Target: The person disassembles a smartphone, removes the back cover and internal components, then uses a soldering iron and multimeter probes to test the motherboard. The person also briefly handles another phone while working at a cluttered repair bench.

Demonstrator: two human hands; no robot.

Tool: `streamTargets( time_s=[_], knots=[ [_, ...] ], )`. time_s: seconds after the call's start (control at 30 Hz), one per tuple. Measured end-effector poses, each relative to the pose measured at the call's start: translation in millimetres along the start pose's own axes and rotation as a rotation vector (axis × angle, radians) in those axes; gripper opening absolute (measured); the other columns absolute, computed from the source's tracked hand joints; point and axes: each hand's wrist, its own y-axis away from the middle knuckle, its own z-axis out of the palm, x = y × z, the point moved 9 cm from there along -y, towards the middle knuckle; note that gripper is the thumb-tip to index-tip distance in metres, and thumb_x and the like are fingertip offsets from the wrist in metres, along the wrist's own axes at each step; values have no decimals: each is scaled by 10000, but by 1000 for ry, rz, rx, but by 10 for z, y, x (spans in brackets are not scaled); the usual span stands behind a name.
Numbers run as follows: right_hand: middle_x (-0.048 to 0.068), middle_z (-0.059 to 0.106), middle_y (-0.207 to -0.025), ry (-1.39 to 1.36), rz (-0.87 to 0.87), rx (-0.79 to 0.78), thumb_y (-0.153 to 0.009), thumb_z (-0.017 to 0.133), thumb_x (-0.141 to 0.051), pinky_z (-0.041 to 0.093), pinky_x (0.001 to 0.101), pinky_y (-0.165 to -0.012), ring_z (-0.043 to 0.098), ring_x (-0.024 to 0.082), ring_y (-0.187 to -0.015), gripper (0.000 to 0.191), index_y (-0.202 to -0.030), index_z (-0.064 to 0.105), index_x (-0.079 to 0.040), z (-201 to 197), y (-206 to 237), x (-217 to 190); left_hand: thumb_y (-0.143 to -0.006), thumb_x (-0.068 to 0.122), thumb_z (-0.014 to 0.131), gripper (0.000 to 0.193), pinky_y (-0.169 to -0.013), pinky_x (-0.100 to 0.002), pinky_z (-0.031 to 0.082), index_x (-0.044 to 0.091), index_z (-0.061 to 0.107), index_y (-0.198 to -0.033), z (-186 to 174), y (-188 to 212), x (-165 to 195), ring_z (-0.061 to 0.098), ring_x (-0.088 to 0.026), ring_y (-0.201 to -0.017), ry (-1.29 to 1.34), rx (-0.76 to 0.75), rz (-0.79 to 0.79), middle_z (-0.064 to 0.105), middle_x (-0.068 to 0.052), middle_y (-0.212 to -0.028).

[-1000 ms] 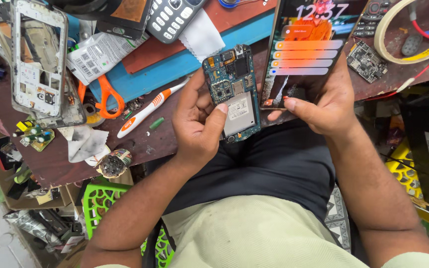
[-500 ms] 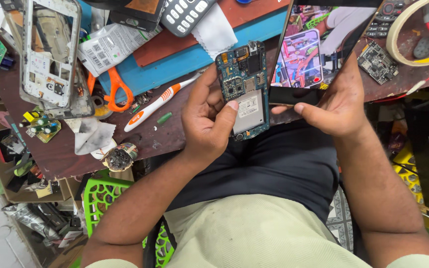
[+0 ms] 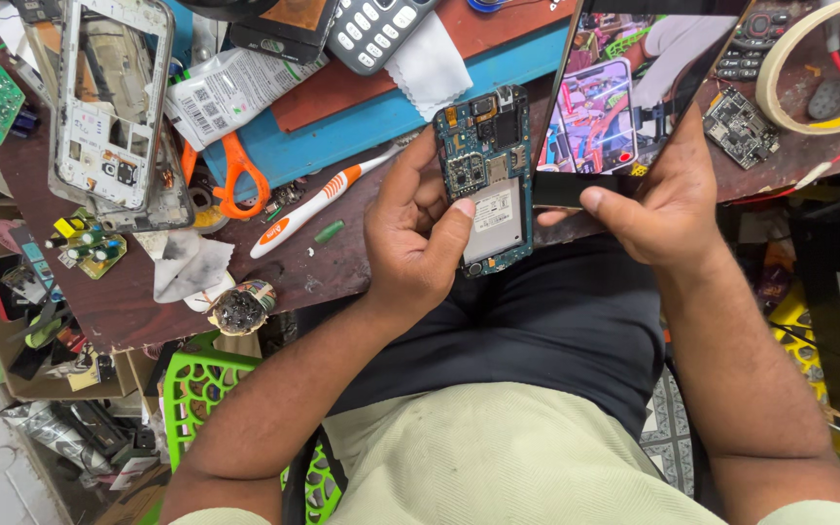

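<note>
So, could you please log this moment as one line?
left hand: holds circuit board | right hand: holds phone screen | workbench: toothbrush, scissors

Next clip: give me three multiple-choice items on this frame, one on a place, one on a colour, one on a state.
1. Where does the toothbrush lie?
A. on the worktable
B. in the green basket
C. in the right hand

2. What colour are the scissors' handles?
A. blue
B. orange
C. black

3. What is the state of the circuit board?
A. lying on the table
B. boxed
C. held in the left hand

Answers: 1 A, it lies flat on the brown top. 2 B, both loops are orange. 3 C, thumb and fingers clasp its edges.
</note>
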Motion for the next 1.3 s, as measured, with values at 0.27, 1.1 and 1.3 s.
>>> streamTargets(
  time_s=[0.27,1.1,1.3],
  knots=[
    [191,459,-1453,151,-92,-97,-886,596,172,684,495,-885,680,336,-1198,977,-1619,39,-156,105,5,-106,-1067,-62,513,609,-937,-238,549,-22,284,-1630,16,-18,11,686,-137,-1110,-4,-10,1,673,-191,-1275],
    [239,506,-1404,-115,15,84,-732,569,173,649,533,-827,681,404,-1209,962,-1553,144,-92,-28,-31,11,-1061,-75,465,553,-1109,-298,519,-45,288,-1584,16,-46,48,652,-153,-1223,7,-10,40,631,-209,-1357],
    [239,513,-1394,-110,-1,64,-737,557,153,647,510,-779,689,399,-1197,947,-1559,138,-61,-54,-30,12,-1053,-78,441,551,-1099,-294,521,-50,297,-1584,12,-32,56,655,-151,-1219,-17,-30,39,636,-206,-1356]
  ],
)
